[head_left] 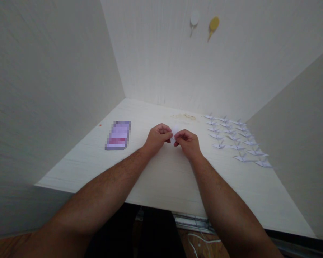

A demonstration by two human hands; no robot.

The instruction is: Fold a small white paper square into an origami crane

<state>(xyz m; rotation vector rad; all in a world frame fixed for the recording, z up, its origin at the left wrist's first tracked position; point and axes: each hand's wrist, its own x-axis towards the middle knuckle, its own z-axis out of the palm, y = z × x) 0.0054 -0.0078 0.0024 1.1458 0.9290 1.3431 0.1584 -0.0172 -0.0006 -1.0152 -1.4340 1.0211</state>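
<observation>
A small piece of white folded paper [173, 137] is held between my two hands, above the middle of the white tabletop [167, 175]. My left hand [159, 137] pinches its left side with thumb and fingers. On the other side, the fingertips of my right hand [187, 141] are closed on the same paper. The hands cover much of it, so its exact folds cannot be made out. To the right, several white paper cranes [233, 137] stand in rows on the tabletop.
A blurred purple rectangular object [118, 135] lies on the left part of the table. Walls enclose the table at the back and both sides. A white hook [195, 18] and a yellow hook [214, 24] are on the back wall. A white cable [199, 238] lies below the front edge.
</observation>
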